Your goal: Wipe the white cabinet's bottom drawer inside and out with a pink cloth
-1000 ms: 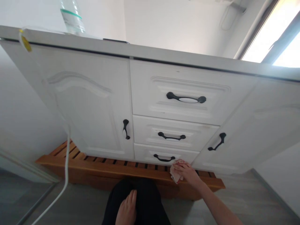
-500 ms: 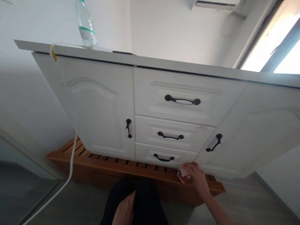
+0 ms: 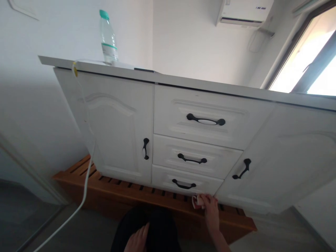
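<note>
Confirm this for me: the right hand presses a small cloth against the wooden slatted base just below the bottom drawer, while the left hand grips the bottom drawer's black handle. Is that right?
Not quite. The head view shows the left hand resting on the person's dark-clad knee, well clear of the bottom drawer's black handle. The rest holds: the right hand presses a small cloth against the wooden slatted base just below the bottom drawer.

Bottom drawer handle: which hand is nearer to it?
Right. The right hand presses a cloth just below the bottom drawer handle; the left hand rests on the knee, farther down.
</note>
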Tool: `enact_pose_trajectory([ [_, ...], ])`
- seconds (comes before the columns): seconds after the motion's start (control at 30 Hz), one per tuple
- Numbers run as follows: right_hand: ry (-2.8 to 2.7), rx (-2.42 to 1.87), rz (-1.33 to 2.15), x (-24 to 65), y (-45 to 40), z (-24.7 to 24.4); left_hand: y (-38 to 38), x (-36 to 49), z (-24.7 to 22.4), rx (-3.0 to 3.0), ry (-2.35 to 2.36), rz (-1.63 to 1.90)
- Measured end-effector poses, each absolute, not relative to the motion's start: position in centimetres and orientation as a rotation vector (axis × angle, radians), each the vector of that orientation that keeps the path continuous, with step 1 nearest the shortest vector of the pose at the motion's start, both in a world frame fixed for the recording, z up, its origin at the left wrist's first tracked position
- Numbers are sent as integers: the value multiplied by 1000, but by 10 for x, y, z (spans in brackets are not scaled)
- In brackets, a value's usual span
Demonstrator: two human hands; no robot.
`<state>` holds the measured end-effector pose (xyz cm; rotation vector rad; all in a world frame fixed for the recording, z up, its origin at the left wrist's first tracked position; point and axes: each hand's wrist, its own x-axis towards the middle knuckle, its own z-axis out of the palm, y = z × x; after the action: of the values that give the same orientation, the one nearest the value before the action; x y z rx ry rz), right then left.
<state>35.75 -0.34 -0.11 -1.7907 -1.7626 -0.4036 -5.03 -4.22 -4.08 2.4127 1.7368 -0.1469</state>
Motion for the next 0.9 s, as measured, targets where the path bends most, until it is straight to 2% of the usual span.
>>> enact_pose_trajectory([
  [0.13, -1808, -1853, -382, 360, -3, -22, -43, -50, -41, 2402, 1737, -124],
  [0.57, -1611, -1980, -452, 335, -49, -43, -39, -56, -40, 2422, 1658, -98],
  [0.7, -1637, -2104, -451, 374, -70, -36, -35, -55, -38, 2390, 1653, -185],
  [0.9, -1450, -2397, -479, 469, -82, 6, -40, -53, -28, 2379, 1659, -134],
])
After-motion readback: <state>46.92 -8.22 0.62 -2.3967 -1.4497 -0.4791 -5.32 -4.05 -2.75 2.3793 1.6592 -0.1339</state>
